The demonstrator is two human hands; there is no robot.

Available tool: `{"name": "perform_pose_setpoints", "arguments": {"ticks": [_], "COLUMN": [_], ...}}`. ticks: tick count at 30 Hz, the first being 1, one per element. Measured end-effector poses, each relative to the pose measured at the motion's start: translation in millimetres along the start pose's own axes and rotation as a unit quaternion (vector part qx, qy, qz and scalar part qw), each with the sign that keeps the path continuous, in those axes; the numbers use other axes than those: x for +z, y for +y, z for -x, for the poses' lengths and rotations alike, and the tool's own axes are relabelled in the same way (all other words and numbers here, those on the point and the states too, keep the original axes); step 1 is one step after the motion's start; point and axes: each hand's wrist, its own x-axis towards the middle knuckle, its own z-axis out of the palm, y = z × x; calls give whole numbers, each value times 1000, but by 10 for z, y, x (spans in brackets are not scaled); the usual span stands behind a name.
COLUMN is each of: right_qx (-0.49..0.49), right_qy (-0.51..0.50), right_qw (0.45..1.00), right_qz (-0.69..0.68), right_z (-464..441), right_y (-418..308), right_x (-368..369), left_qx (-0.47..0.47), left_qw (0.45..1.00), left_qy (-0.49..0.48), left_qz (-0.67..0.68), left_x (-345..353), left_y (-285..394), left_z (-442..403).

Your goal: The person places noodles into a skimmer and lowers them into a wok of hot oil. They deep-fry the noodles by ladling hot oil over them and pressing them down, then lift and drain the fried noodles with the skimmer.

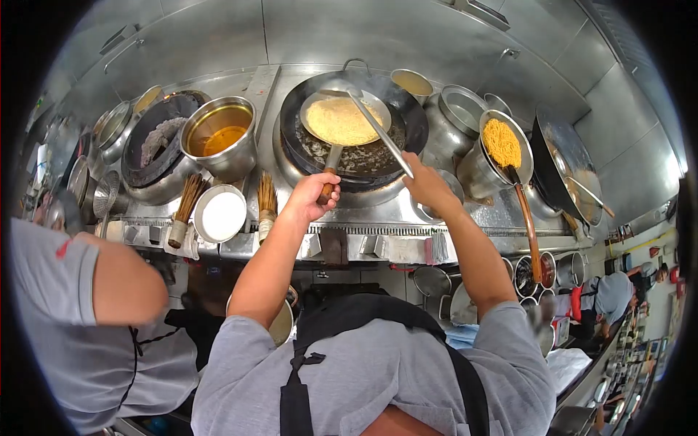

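Note:
My left hand (313, 196) is wrapped round the wooden grip of a round strainer (334, 158). A pale yellow mass of food (344, 121), too fine to name, fills the strainer, which is over a black wok (292, 120). Dark liquid with light bits (363, 158) shows in the wok below. My right hand (430, 187) grips the long metal handle of a cooking tool (379, 133), probably a ladle or spatula. Its far end reaches the strainer's far rim, and its head is hard to make out.
Left of the wok stand a pot of amber liquid (218, 138), a white-filled bowl (220, 213) and two bamboo brushes (190, 200). On the right, yellow noodles (502, 143) sit in a strainer on a pot (476, 171). A co-worker (94, 312) is close on my left.

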Motion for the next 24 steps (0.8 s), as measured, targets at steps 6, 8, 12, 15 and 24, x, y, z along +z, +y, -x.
{"name": "perform_pose_setpoints", "arguments": {"ticks": [6,8,12,15,24], "right_qx": [18,25,-8,-56,-59], "right_qy": [-21,-52,-24,28,-14], "right_qw": [996,992,992,989,978], "right_qz": [84,112,124,131,202], "right_z": [-113,93,173,75,413], "right_y": [-69,-5,151,104,481], "right_x": [67,27,27,74,-114], "left_qx": [1,-1,-3,-6,-13], "left_qw": [1000,1000,1000,1000,1000], "left_qy": [18,20,19,3,3], "left_qz": [-12,-8,-14,-15,3], "left_x": [26,20,6,-3,-9], "left_y": [20,14,20,42,54], "left_z": [37,36,12,28,42]}}
